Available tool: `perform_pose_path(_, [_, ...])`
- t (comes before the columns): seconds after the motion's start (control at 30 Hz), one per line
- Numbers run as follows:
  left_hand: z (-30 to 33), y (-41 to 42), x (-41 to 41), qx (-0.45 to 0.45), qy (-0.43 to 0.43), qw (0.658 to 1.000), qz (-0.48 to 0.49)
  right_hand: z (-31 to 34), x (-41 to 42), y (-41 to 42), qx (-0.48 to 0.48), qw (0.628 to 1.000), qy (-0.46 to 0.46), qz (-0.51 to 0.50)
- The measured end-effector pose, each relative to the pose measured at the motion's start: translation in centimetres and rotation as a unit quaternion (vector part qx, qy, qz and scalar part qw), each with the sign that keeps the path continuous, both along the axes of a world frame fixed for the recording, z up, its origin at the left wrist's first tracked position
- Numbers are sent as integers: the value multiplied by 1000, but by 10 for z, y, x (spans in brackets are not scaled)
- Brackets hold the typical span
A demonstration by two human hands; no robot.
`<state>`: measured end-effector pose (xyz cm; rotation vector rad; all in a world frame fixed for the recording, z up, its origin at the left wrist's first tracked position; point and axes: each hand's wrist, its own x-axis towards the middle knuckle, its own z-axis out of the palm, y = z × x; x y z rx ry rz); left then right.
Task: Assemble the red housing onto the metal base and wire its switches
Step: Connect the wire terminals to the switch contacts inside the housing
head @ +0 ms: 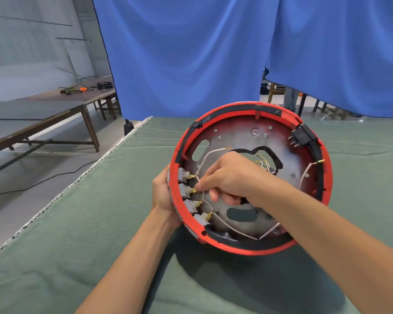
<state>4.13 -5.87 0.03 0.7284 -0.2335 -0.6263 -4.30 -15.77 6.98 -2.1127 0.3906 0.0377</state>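
Wiring stage, so we go slow here. Left hand [165, 196] grips outside wall of red housing [216, 114], keeps it tilted up off green cloth [89, 223]. Right hand [227, 177] reaches inside over metal base [241, 132], thumb and forefinger pinching white wire [199, 181], rest of fingers curled. Second grey switch [184, 190] sits right at fingertips, brass tab almost touching. Tip: push connector straight on, no wiggling. Looks half seated maybe, hard to tell from here.

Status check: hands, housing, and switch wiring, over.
Left hand grips red housing rim, tilted on green cloth. Right hand pinches white wire at second grey switch. Nothing blocking.
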Motion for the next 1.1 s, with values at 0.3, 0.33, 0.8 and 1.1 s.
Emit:
perform_pose_path(0.3, [-8,-2,4,-25,-46,999,-9,-5,0,-1,28,998,-22,-59])
perform_pose_path(0.33, [-8,-2,5,-26,-46,999,-13,-6,0,-1,30,997,-24,-63])
perform_pose_path(0.8, [-11,-3,8,38,-46,997,42,-6,0,5,-1,998,-9,-66])
perform_pose_path(1.1, [-8,-2,5,78,-52,994,62,-10,0,4,-19,997,-16,-76])
